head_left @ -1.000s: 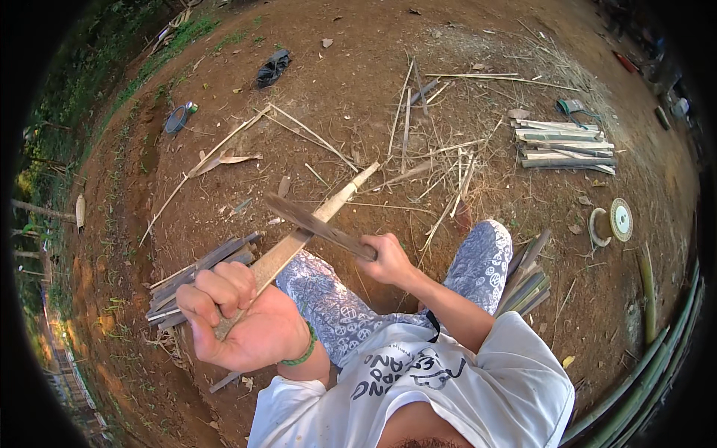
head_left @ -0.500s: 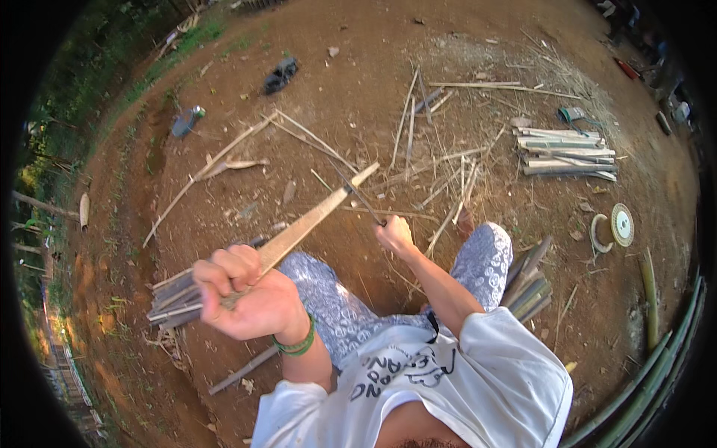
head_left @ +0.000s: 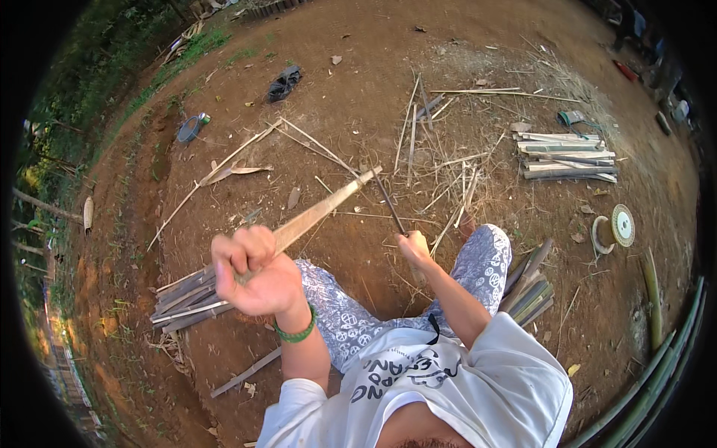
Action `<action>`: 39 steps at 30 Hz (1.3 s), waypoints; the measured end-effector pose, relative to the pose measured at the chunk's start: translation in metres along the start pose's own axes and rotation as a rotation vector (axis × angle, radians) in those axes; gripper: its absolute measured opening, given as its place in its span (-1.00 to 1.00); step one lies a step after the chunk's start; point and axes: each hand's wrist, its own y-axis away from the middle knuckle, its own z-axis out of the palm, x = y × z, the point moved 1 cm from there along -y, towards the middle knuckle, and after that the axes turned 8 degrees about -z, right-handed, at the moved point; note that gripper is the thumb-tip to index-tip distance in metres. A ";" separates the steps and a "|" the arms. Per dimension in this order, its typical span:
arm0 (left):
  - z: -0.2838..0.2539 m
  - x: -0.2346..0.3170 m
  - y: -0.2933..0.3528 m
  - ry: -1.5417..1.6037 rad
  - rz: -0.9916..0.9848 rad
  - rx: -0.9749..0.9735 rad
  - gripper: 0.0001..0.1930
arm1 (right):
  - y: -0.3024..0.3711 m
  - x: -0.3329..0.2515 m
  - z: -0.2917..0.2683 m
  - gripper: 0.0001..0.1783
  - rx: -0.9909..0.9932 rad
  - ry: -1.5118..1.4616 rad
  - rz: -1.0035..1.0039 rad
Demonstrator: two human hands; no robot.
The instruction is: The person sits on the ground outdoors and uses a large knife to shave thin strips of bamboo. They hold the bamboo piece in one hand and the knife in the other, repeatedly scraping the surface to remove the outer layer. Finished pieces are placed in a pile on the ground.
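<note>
My left hand (head_left: pixel 254 272), with a green band at the wrist, is closed around the near end of a pale bamboo strip (head_left: pixel 321 209). The strip slants up and away to the right, narrowing toward its far tip. In my right hand (head_left: pixel 414 250) is the handle of a knife (head_left: pixel 389 200). Its thin dark blade points away from me and crosses at or very near the strip's far tip; whether they touch, I cannot tell. My fingers cover the strip's near end and most of the handle.
Bundles of split bamboo lie at left (head_left: pixel 187 302), beside my right knee (head_left: pixel 529 295) and at far right (head_left: pixel 567 157). A spool (head_left: pixel 620 225) sits to the right, near long green poles (head_left: pixel 657 373). Loose strips, shavings and a black plastic bag (head_left: pixel 284 82) lie on the dirt.
The knife blade has shifted along the strip to its far tip, and my right hand has moved slightly right and nearer me. My left hand, still gripping the strip, has shifted slightly right.
</note>
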 end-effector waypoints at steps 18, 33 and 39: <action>0.017 0.015 0.018 -0.307 -0.011 -0.185 -0.78 | 0.187 -0.251 -0.159 -0.76 -0.308 -0.532 -0.515; 0.032 0.002 0.060 -0.417 0.032 -0.171 -0.63 | 0.214 -0.281 -0.191 -0.76 -0.241 -0.359 -0.868; 0.046 0.006 0.053 -0.582 0.080 -0.159 -0.80 | 0.201 -0.272 -0.180 -0.82 -0.193 -0.368 -0.852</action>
